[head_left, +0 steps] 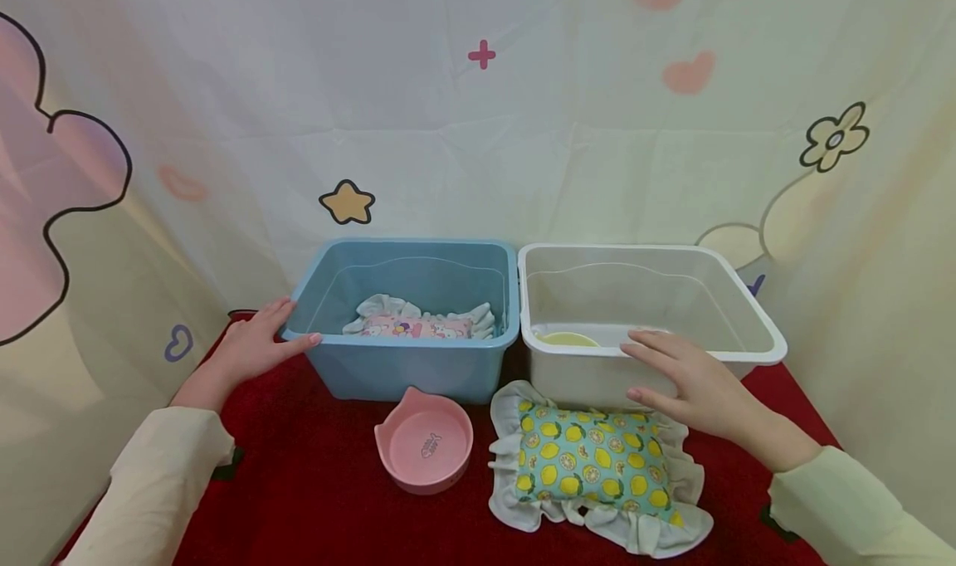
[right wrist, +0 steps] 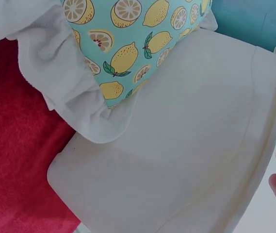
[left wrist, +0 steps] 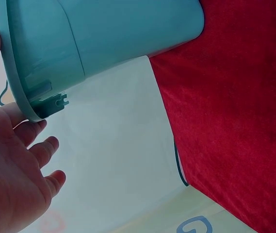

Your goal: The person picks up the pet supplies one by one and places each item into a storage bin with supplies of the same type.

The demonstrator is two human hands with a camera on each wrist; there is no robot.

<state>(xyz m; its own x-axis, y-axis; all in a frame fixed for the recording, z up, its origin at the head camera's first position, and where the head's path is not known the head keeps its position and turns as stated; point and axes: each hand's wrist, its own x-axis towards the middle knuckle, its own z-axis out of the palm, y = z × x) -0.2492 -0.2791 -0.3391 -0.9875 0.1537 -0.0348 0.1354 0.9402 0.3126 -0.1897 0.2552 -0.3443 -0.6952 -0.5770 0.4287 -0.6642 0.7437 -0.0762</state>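
Left sleeve: the head feed gives me a pale cream sleeve (head_left: 153,487), plain and long, its loose cuff ending around the wrist.
Right sleeve: I see a matching cream sleeve (head_left: 847,508), slightly greener in tint, creased behind the cuff.
Under the cuffs: I make out a small dark piece (head_left: 228,464) at the left and another dark piece (head_left: 778,524) at the right, details too small to read.
Hands: bare left hand (head_left: 257,346) and bare right hand (head_left: 698,387), nails short.
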